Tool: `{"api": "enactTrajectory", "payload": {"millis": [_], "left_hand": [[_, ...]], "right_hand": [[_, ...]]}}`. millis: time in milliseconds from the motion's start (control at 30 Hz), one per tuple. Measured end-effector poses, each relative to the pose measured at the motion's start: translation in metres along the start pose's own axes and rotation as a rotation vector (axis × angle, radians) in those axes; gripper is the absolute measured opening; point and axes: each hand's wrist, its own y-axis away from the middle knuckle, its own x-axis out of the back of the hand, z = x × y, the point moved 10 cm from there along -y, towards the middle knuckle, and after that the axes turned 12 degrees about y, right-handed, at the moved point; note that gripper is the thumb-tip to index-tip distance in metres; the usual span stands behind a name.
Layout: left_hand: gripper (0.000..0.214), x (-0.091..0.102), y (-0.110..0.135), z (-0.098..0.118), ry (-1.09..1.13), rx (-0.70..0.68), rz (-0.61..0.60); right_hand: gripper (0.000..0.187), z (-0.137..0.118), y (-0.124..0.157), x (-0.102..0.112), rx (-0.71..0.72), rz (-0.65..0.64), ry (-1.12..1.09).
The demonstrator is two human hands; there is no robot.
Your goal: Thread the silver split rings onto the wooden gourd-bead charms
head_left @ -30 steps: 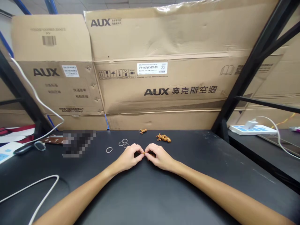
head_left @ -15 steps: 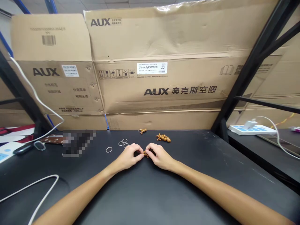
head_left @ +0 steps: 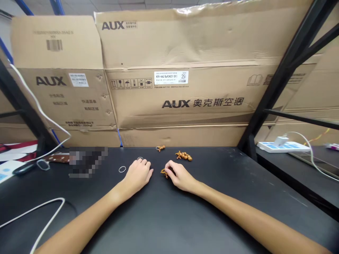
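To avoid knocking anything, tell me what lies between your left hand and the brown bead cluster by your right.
Nothing visible: only black tabletop separates the left hand from the brown bead cluster at the right hand.

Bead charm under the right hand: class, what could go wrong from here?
The small brown bead charm sits at the fingertips of the right hand and might slip away. The left hand lies close to a thin metal ring and could nudge it rolling across the black table.

On the tabletop (head_left: 219, 165), metal rings (head_left: 122, 169) lie left of wooden charms (head_left: 183, 156), with cardboard boxes (head_left: 172, 98) behind.
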Motion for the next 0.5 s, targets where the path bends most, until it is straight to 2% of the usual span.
{"api": "enactTrajectory", "payload": {"millis": [100, 300, 400, 500], "left_hand": [[0.023, -0.007, 0.001, 0.006, 0.054, -0.055, -0.038], [0.023, -0.002, 0.004, 0.020, 0.434, -0.203, -0.046], [0.027, 0.000, 0.003, 0.016, 0.526, -0.204, -0.022], [0.026, -0.002, 0.002, 0.007, 0.501, -0.150, 0.020]], "right_hand": [[0.015, 0.000, 0.000, 0.001, -0.005, 0.001, -0.007], [0.015, 0.001, -0.001, 0.001, -0.020, 0.005, 0.002], [0.015, 0.003, -0.001, 0.001, -0.029, 0.010, 0.018], [0.014, 0.006, -0.001, 0.000, -0.042, 0.022, 0.039]]}}
